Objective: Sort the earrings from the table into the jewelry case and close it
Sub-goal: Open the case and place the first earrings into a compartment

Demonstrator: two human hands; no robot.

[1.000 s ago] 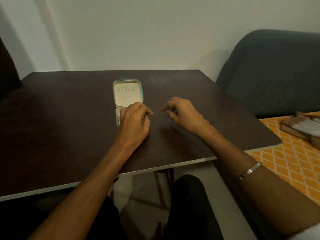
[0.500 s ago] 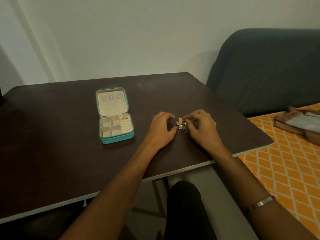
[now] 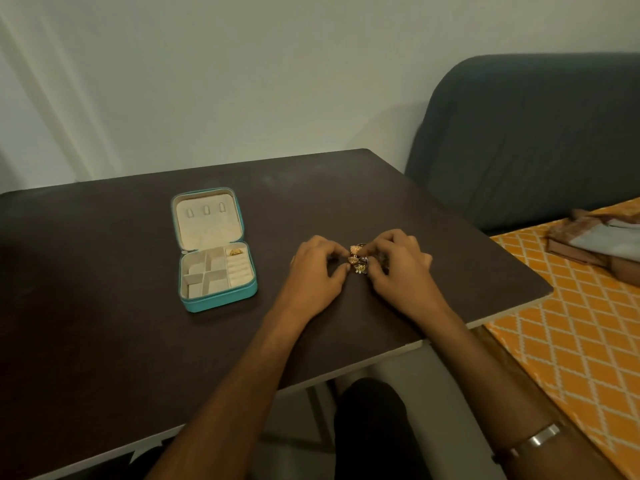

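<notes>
Now both my hands close in on the earrings (image 3: 358, 260), a small tangled heap lying on the table (image 3: 104, 323) toward its right edge, well short of the near edge. My left hand (image 3: 317, 271) sits just left of the heap, fingers curled, tips touching or nearly touching it; whether they pinch a piece, I cannot tell. My right hand (image 3: 398, 268) sits just right of it, thumb and forefinger seemingly nipping a gold piece at the heap's far side, though the small size leaves that unsure. The case (image 3: 216, 249) lies open well apart to the left, toward the table's middle, lid flat toward the far edge, tray nearer me, one gold piece already in its far right compartment. From the heap the case lies straight left, so my left hand is the nearer carrier. Most of the sorting, I judge, remains.
</notes>
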